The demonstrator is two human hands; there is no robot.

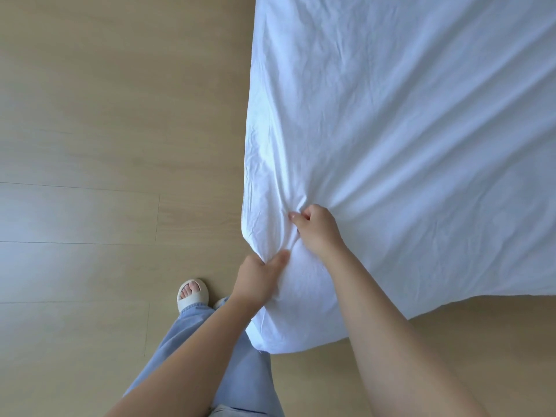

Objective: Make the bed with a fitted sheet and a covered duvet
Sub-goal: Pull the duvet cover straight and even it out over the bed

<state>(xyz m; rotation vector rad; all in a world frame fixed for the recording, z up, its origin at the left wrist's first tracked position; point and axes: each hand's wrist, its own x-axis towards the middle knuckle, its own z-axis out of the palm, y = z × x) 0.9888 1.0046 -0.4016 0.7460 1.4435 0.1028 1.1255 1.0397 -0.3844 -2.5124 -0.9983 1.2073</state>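
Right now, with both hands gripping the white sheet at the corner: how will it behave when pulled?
Probably floppy: the white sheet bunches into folds where the left hand and right hand grip it. Likely light: tension creases fan far across it from the grip.

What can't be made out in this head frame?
- Mattress, head view: covered by the white fabric.
- Corner hem, head view: bunched inside the left hand and right hand, so fitted sheet or duvet cover is unclear.
- Rest of the bed, head view: cut off by top and right edges.
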